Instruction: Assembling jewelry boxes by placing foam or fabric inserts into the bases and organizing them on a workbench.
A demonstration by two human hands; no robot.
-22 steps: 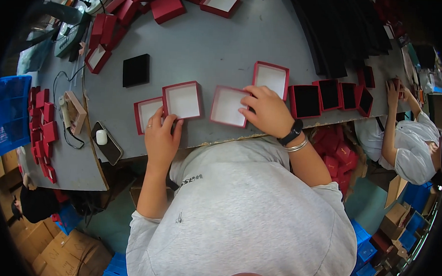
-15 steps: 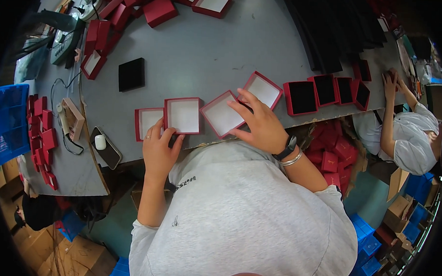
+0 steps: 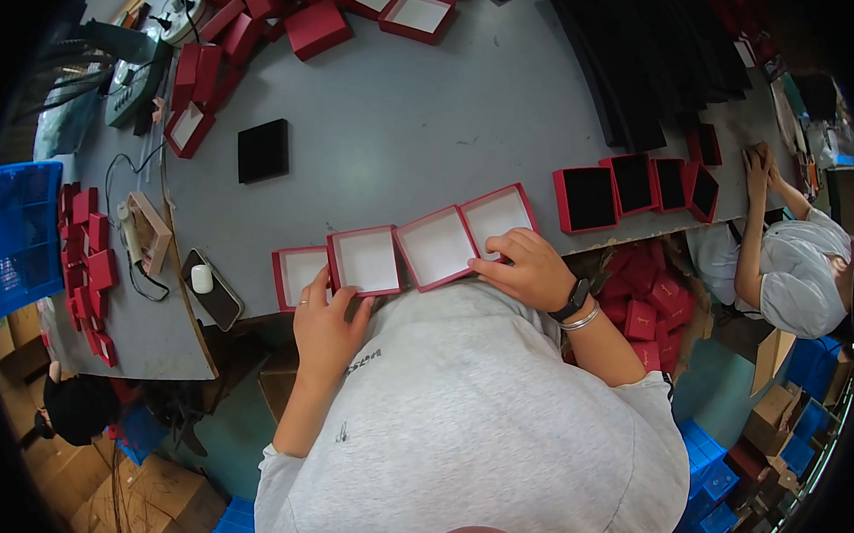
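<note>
Four red boxes with white insides, open at the top, stand in a bent row along the near table edge: a leftmost box (image 3: 296,271), a second box (image 3: 367,259), a third box (image 3: 436,245) and a rightmost box (image 3: 499,215). My left hand (image 3: 330,321) has its fingers closed on the second box's near left corner, beside the leftmost box. Curled fingers of my right hand (image 3: 530,271) grip the near rim where the third and rightmost boxes meet. A black square pad (image 3: 262,152) lies beyond the row, to the left.
Black-lined red boxes (image 3: 586,199) stand to the right. Black strips (image 3: 626,66) lie at far right, piled red boxes (image 3: 318,28) at far left. A phone (image 3: 218,300) carries a white case (image 3: 202,278). A co-worker's hands (image 3: 759,167) are at the right.
The two right-hand boxes have come nearer and straightened against the others, narrowing the gap in the row. My right hand has moved nearer and to the right; my left hand shifted slightly.
</note>
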